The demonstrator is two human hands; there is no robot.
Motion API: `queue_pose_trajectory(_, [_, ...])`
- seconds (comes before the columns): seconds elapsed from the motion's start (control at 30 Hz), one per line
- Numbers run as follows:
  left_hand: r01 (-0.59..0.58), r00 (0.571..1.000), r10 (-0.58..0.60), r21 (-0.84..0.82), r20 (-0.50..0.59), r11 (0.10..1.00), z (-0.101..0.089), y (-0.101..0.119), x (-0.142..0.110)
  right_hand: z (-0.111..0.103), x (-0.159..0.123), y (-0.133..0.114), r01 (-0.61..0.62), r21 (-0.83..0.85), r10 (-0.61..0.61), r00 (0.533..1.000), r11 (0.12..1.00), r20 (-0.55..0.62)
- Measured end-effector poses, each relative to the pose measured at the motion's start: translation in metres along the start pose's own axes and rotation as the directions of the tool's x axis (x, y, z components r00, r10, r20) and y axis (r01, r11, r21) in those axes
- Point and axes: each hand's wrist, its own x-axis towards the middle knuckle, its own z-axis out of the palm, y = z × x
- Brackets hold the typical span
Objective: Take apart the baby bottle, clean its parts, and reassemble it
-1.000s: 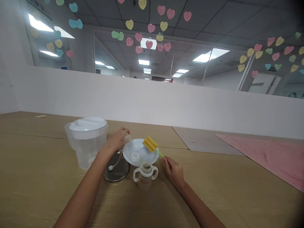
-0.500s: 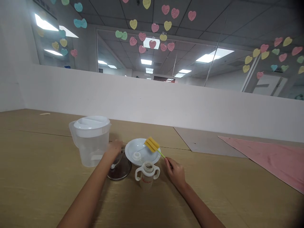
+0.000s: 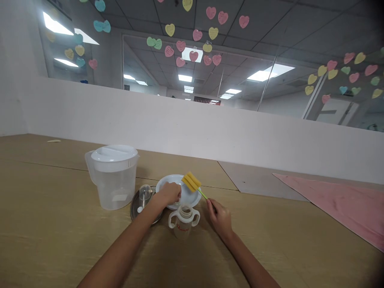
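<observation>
My right hand (image 3: 221, 217) is closed round the thin green handle of a bottle brush with a yellow sponge head (image 3: 191, 182). The sponge is over the right side of a white bowl (image 3: 192, 197). My left hand (image 3: 171, 193) reaches over the bowl's left part, fingers curled down; what they hold, if anything, is hidden. In front of the bowl stands a clear baby bottle (image 3: 183, 226), upright and uncapped, with two white handles and red lettering. Left of the bowl, a round metal tray (image 3: 134, 208) bears a clear dome-shaped cover (image 3: 145, 194) and small white parts, partly behind my left forearm.
A translucent pitcher (image 3: 115, 184) with a white lid stands at the left of the tan table (image 3: 54, 224). A pink cloth (image 3: 339, 208) lies at the right, by a grey sheet (image 3: 258, 182). A white wall (image 3: 195, 132) with windows closes off the back.
My left hand has moved right, from the metal tray to the bowl, where it now covers the white cap ring seen there before. My right hand and the brush stay nearly still.
</observation>
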Motion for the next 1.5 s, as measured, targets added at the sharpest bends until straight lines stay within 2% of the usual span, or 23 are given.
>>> queue_pose_trajectory(0.1, [-0.003, 0.998, 0.002, -0.022, -0.058, 1.0, 0.0, 0.0, 0.001, -0.001, 0.0, 0.0, -0.018, -0.001, 0.018, 1.0, 1.0, 0.006])
queue_pose_trajectory(0.3, [0.011, 0.986, -0.026, -0.092, -0.167, 0.996, -0.036, -0.016, -0.012, 0.003, -0.001, 0.001, 0.011, -0.007, -0.011, 0.999, 1.0, 0.032])
queue_pose_trajectory(0.43, [-0.1, 0.988, 0.075, -0.196, -0.132, 0.976, -0.05, -0.017, -0.019, 0.005, -0.002, 0.003, 0.091, -0.033, -0.088, 0.993, 0.995, 0.075])
queue_pose_trajectory(0.53, [-0.161, 0.977, 0.108, -0.299, -0.185, 0.94, -0.052, -0.015, -0.021, 0.004, -0.001, 0.001, 0.125, -0.023, -0.123, 0.99, 0.992, 0.071])
queue_pose_trajectory(0.67, [-0.052, 0.967, -0.012, -0.244, -0.255, 0.968, -0.051, -0.014, -0.019, 0.003, -0.002, -0.002, 0.154, 0.021, -0.155, 0.986, 0.988, 0.056])
queue_pose_trajectory(0.8, [0.082, 0.956, -0.114, -0.126, -0.269, 0.989, -0.053, -0.013, -0.02, 0.003, -0.002, -0.002, 0.138, 0.041, -0.141, 0.989, 0.99, 0.052])
queue_pose_trajectory(0.9, [0.14, 0.949, -0.155, -0.075, -0.273, 0.987, -0.057, -0.014, -0.024, 0.003, -0.002, -0.002, 0.121, 0.034, -0.123, 0.991, 0.992, 0.045])
queue_pose_trajectory(1.0, [0.246, 0.947, -0.236, 0.019, -0.219, 0.969, -0.064, -0.019, -0.03, 0.002, -0.002, -0.001, 0.08, 0.025, -0.081, 0.996, 0.997, 0.036])
queue_pose_trajectory(1.13, [0.378, 0.925, -0.378, 0.108, -0.023, 0.919, -0.065, -0.037, -0.039, 0.001, -0.002, 0.0, 0.0, 0.017, 0.0, 1.0, 1.0, 0.015])
queue_pose_trajectory(1.23, [0.42, 0.887, -0.432, 0.108, 0.161, 0.901, -0.054, -0.05, -0.039, 0.001, -0.002, 0.0, -0.012, 0.025, 0.012, 1.0, 1.0, 0.023])
queue_pose_trajectory(1.33, [0.414, 0.856, -0.417, 0.078, 0.305, 0.907, -0.039, -0.055, -0.032, 0.002, -0.002, 0.0, -0.012, 0.031, 0.011, 1.0, 0.999, 0.029])
queue_pose_trajectory(1.43, [0.388, 0.854, -0.388, 0.073, 0.346, 0.919, -0.03, -0.051, -0.026, 0.002, -0.002, 0.001, -0.008, 0.034, 0.007, 1.0, 0.999, 0.029])
queue_pose_trajectory(1.5, [0.367, 0.877, -0.382, 0.105, 0.291, 0.924, -0.03, -0.043, -0.024, 0.002, -0.002, 0.001, -0.002, 0.034, 0.001, 1.0, 0.999, 0.028])
